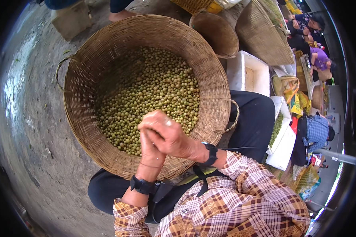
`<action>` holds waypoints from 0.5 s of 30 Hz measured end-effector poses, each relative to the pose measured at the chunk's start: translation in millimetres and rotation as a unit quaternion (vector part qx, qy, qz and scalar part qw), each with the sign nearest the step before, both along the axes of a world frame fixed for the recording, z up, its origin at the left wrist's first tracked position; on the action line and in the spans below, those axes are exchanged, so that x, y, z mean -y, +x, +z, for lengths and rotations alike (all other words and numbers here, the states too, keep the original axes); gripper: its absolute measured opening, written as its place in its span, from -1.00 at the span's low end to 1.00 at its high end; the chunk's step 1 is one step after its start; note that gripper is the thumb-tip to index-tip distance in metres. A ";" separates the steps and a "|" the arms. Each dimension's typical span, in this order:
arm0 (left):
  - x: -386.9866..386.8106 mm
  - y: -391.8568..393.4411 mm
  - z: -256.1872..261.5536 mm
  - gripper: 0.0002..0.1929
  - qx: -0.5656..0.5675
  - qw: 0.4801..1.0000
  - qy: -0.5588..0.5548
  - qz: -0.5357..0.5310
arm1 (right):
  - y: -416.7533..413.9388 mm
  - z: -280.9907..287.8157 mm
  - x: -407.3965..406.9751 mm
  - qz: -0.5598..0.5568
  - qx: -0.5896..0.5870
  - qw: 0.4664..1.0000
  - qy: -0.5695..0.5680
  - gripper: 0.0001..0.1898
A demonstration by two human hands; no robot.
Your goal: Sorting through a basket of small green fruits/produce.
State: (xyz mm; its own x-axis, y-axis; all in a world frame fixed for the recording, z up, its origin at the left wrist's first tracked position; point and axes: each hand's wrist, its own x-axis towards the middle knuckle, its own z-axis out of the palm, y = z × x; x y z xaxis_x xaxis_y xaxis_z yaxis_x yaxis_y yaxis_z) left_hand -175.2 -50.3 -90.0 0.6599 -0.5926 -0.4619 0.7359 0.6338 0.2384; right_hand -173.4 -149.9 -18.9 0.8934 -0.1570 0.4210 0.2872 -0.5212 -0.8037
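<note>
A large round woven wicker basket [213, 89] stands before me, between my knees. Loose small round green-brown fruits [148, 89] cover its bottom. My right hand [169, 136] is bent over my left hand [151, 152], and the two press together above the near part of the fruits. Both look wet. The right hand's fingers curl around the left hand's fingers, hiding most of them. Whether anything lies between the palms cannot be seen. Each wrist wears a black strap.
A white foam box [249, 72] and a brown woven basket [215, 34] stand right of the large basket. Farther right is another foam box [280, 130] with small green produce. A pale block [71, 20] sits at upper left. Several people are at the right.
</note>
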 end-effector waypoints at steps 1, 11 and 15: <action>2.0 8.3 4.7 -0.58 0.013 1.000 0.021 0.008 | 1.3 0.6 -2.8 0.012 0.008 1.000 -0.023 -0.83; 17.9 47.5 45.8 -0.74 -0.069 0.994 0.058 -0.069 | 50.8 -58.1 93.4 -0.264 -0.129 0.954 0.051 -0.86; 31.0 38.4 47.0 -0.72 -0.045 0.986 0.076 -0.138 | 55.0 -157.8 161.9 -0.271 -0.281 0.912 -0.126 -0.79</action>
State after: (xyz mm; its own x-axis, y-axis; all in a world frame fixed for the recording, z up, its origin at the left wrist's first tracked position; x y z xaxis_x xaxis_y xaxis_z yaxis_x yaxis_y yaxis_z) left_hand -136.8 -81.3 -43.0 0.4346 -0.6633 -0.6092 0.8983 0.3678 0.2404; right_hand -118.3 -311.8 -176.7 0.7998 -0.6002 0.0051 -0.4866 -0.6534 -0.5799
